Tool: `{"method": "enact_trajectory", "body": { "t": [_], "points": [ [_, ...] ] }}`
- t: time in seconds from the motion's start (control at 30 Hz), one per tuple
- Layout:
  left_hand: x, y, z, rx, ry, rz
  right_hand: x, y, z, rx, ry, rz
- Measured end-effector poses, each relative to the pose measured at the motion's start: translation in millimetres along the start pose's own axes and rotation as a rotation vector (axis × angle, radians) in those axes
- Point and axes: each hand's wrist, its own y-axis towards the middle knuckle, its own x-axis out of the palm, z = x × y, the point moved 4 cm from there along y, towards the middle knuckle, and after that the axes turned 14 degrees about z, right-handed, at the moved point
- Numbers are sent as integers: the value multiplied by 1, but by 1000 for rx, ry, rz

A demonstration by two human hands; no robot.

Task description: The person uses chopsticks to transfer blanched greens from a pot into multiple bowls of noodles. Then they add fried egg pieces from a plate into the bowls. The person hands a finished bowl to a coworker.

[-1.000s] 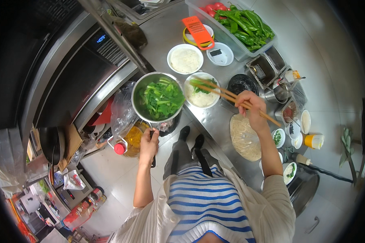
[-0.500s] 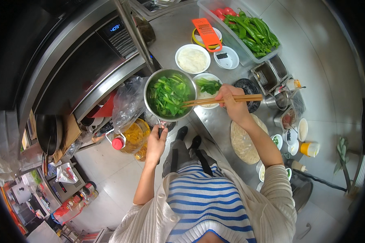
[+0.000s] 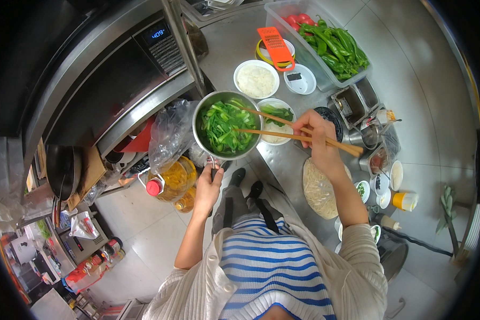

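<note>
My left hand (image 3: 208,185) is closed round the handle of a steel pot (image 3: 196,140). Wet-looking leafy greens (image 3: 225,128) fill the pot. In my right hand (image 3: 319,137) is a pair of wooden chopsticks (image 3: 288,135), spread apart, their tips reaching into the pot above the greens. Close to the pot's right side, a white bowl (image 3: 274,101) holds rice or something pale, with some greens on its far part. Behind it sits a second white bowl of rice (image 3: 256,80); a white lid or shallow bowl (image 3: 305,85) stands beside that one.
An orange grater (image 3: 276,47) lies near a clear bin of green peppers (image 3: 336,49) and tomatoes. Steel containers (image 3: 352,104) and small bowls line the counter's right. Bagged dough or noodles (image 3: 320,189) lie near my right forearm. Left are an oven (image 3: 106,90) and oil jugs (image 3: 177,178).
The chopsticks have spread apart; before, they were together with their tips in the greens. My right hand has moved slightly right and nearer. The pot stays almost in place.
</note>
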Motion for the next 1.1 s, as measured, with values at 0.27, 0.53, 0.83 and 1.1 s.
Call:
{"method": "enact_trajectory", "body": {
  "t": [0.27,0.53,0.83,1.1],
  "points": [
    [4,-3,0,-73,17,27,47,-27,23,-229,-165,54],
    [2,-3,7,30,95,55,32,-19,25,-73,-104,-89],
    [2,-10,23,180,181,130,36,-15,75,14,112,189],
    [-3,0,15,11,60,89,32,-22,136,378,729,509]
  ]
}}
